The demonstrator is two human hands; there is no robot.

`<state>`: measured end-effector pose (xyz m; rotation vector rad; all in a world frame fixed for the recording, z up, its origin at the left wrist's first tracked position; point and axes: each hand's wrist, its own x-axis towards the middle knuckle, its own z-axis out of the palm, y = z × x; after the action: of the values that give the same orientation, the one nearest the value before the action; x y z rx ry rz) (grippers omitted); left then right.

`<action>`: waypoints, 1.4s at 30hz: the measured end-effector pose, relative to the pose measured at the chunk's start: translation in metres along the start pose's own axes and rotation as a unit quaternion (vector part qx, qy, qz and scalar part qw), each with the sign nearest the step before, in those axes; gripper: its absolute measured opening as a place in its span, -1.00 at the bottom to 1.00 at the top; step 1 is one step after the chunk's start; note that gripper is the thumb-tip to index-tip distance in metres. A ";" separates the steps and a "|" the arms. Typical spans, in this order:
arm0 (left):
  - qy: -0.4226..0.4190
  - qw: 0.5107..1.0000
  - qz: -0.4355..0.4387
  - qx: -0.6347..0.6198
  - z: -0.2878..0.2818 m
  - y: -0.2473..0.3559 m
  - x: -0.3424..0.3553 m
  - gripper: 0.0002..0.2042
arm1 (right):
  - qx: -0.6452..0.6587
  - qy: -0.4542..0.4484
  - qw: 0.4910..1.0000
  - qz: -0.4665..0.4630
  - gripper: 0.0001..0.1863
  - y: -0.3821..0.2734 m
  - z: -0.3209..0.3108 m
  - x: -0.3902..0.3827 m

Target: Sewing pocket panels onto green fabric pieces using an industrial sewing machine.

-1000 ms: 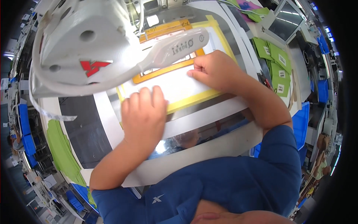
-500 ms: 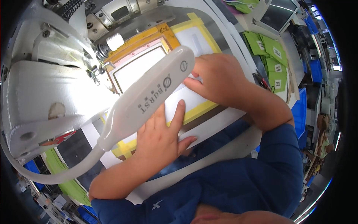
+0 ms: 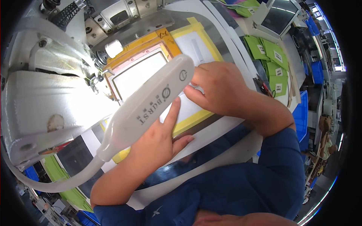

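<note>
My left hand [image 3: 158, 139] lies with fingers spread on the white, yellow-taped board [image 3: 192, 119], partly hidden by the white lamp [image 3: 147, 109]. My right hand [image 3: 217, 86] is curled at the near side of the orange template frame [image 3: 169, 39]; its fingertips are behind the lamp, so what they grip is hidden. The template, with a pale pink border round a white opening [image 3: 132, 73], sits beside the lit needle area [image 3: 96, 81] of a sewing machine [image 3: 45, 98].
Green labeled pouches [image 3: 275, 56] and a screen [image 3: 279, 17] are at right, with a blue bin [image 3: 301, 113] and scissors [image 3: 264, 84]. Green pieces [image 3: 71, 196] lie at lower left. Another person [image 3: 327, 145] is at the far right.
The view has shifted, showing more of the machine's head. My left hand has slid forward with fingers spreading under the lamp; my right hand stays curled at the template's near side.
</note>
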<state>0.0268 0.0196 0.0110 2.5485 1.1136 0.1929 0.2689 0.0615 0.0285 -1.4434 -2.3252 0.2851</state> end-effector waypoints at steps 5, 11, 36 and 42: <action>-0.022 0.999 -0.016 -0.044 0.000 -0.001 0.000 -0.08 | 0.005 0.016 0.999 -0.037 -0.81 -0.003 -0.003 0.006; -0.024 0.998 -0.014 -0.057 -0.003 -0.002 0.002 -0.08 | 0.110 0.073 0.985 -0.112 -0.66 0.006 0.023 0.011; 0.078 0.968 -0.231 0.061 -0.037 -0.057 -0.159 -0.18 | 0.061 -0.121 0.965 -0.223 -0.70 -0.040 0.036 0.061; 0.249 0.863 -0.419 0.134 -0.039 -0.127 -0.239 -0.64 | -0.007 -0.201 0.969 -0.143 -0.69 -0.058 0.032 0.062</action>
<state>-0.2334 -0.0655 0.0044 1.9914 2.4773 0.5028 0.1835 0.0917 0.0346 -1.1102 -2.8227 0.5193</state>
